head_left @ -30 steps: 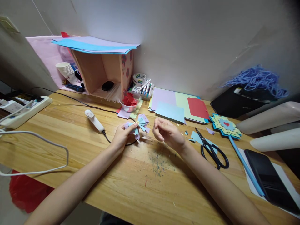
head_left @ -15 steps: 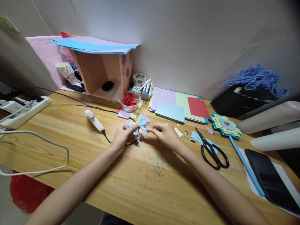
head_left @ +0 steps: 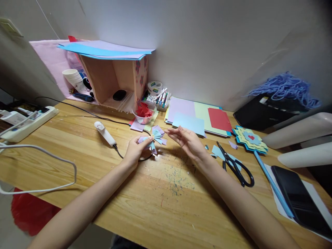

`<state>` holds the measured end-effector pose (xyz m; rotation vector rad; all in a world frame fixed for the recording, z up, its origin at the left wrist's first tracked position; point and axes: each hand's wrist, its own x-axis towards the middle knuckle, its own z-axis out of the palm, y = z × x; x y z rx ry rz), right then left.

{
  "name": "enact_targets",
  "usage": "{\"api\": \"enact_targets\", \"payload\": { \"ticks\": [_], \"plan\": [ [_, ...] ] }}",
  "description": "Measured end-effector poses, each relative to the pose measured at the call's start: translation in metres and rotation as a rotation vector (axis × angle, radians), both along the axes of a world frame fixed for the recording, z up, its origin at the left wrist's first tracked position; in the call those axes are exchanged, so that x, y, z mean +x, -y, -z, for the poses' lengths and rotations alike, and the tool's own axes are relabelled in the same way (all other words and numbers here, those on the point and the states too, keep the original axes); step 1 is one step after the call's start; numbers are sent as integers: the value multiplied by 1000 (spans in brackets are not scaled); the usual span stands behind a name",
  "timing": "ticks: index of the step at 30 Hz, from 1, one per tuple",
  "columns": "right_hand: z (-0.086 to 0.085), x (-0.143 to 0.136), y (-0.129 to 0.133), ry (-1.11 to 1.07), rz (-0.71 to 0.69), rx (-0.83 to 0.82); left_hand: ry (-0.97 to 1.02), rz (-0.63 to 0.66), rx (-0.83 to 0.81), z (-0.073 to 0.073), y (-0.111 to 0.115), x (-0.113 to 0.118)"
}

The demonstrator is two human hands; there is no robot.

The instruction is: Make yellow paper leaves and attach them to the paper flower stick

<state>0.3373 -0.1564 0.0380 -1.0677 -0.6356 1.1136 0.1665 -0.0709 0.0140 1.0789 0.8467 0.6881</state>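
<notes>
Between the thumb and fingers of my left hand (head_left: 137, 151) is a small paper flower (head_left: 157, 135) with pale blue and lilac petals. It is held just above the wooden table (head_left: 145, 211), and my fingers hide part of its left side. My right hand (head_left: 188, 141) is off the flower, a little to its right, with its fingers stretched out and nothing in them. A white corded tool (head_left: 104, 134), perhaps a glue gun, lies left of my left hand. Black-handled scissors (head_left: 235, 164) rest on the table beyond my right forearm, beside blue paper scraps (head_left: 218, 151).
A clear bowl of red paper pieces (head_left: 144, 111) stands before an open box (head_left: 109, 79). Coloured paper sheets (head_left: 186, 107) lie at the back. On the right are a layered paper flower (head_left: 250, 139) on a blue stick and a phone (head_left: 298, 197). A power strip (head_left: 31, 121) sits left.
My right hand has let go of the flower's right petal, moved slightly right and up, and opened its fingers. My left hand keeps its hold in nearly the same place.
</notes>
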Motion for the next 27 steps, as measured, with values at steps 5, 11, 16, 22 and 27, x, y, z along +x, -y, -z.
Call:
{"api": "enact_targets", "payload": {
  "ticks": [5,11,16,22,27],
  "plan": [
    [-10,-3,4,-138,-55,54,-15,9,24,3,0,-1],
    [-12,-5,7,237,-192,6,-46,7,32,1,1,-1],
    [3,-13,8,758,-207,-202,-72,4,43,-4,5,2],
    [19,-15,6,990,-129,-295,-152,27,372,-1,11,2],
    [14,-3,3,944,-212,-223,-179,3,918,-6,24,-1]
  ]
}}
